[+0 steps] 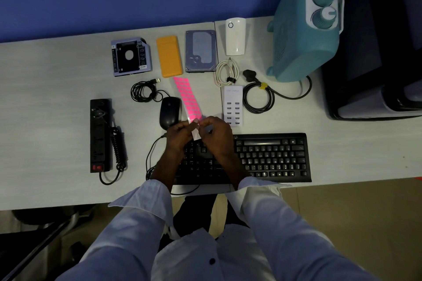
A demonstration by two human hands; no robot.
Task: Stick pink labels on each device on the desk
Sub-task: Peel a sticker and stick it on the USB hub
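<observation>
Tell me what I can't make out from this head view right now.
- Keyboard: left part hidden by both hands.
- Label strip: near end covered by fingers; whether a label is peeled can't be told.
- USB charger: printed text too small.
- Dark unit: cut off by right edge.

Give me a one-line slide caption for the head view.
Both hands, left hand and right hand, peel a pink label strip above the keyboard.

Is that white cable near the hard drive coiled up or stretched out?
Coiled. The white cable lies in a tight loop bundle on the desk, held by a dark tie.
</observation>
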